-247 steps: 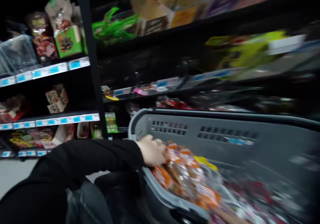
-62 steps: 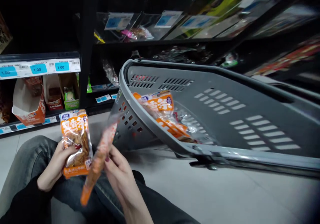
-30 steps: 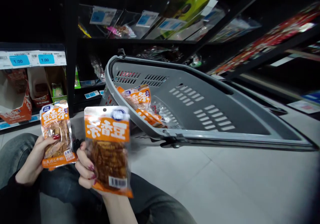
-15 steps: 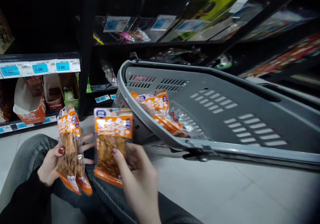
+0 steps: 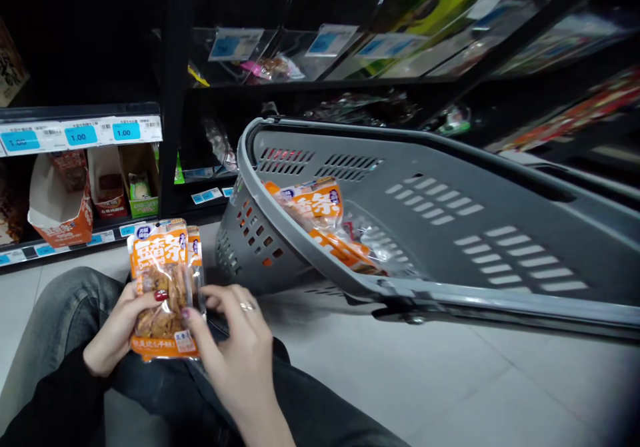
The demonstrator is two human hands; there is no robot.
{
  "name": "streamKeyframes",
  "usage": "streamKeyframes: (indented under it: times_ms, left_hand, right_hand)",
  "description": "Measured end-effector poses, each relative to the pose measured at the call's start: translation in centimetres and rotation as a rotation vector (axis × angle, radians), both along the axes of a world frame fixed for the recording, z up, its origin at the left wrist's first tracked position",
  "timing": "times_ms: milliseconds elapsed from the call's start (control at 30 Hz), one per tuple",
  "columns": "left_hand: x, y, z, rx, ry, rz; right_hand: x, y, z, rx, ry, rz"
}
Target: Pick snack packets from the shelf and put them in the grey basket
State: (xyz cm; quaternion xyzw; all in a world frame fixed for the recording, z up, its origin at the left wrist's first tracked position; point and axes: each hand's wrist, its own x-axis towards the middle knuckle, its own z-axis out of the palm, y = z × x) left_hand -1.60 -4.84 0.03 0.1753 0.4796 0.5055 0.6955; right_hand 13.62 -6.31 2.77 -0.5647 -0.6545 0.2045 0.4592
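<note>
Low in front of me, my left hand (image 5: 116,326) grips a small stack of orange-and-clear snack packets (image 5: 159,254), thumb across the front one. Brown strips show through the clear film. At the stack's right edge is my right hand (image 5: 239,340), its thumb on the front and its fingers partly hidden behind the edge, pinching the packets. A ring is on one of its fingers. To the right stands a grey shopping basket (image 5: 305,267), holding more orange snack packets (image 5: 317,200) and clear-wrapped items.
Dark shelves with price tags (image 5: 83,135) run behind. An orange open carton (image 5: 65,227) and a green carton (image 5: 145,204) stand on the low shelf at left. The basket's handle (image 5: 480,310) lies along its near rim. Pale floor tiles (image 5: 400,380) stretch below.
Over the last second my right hand has turned its separate packet over and brought it left against those in my left hand. Earlier, my hand reached into the basket; now both are outside it.
</note>
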Motion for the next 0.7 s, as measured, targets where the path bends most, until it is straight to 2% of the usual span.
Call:
streamKeyframes:
  times_ms: [67,167,300,400,533,700]
  left_hand:
    - [0.2,0.0,0.0,0.079,0.054,-0.048]
    - [0.5,0.0,-0.1,0.142,0.113,-0.089]
    - [0.7,0.0,-0.5,0.095,0.126,-0.001]
    - [0.8,0.1,-0.8,0.066,0.082,0.048]
    - [0.4,0.5,-0.4,0.056,0.082,0.069]
    - [-0.4,1.0,0.3,0.015,0.078,0.154]
  right_hand:
    - [-0.5,0.0,-0.2,-0.128,0.048,0.059]
    - [-1.2,0.2,-0.9,-0.349,0.217,0.029]
    - [-1.1,0.8,-1.2,-0.5,0.451,0.132]
    - [-0.4,1.2,-1.0,-0.501,0.504,0.167]
    - [0.7,1.4,-1.0,-0.404,0.658,0.165]
    - [1.9,0.9,-0.8,-0.381,0.887,0.271]
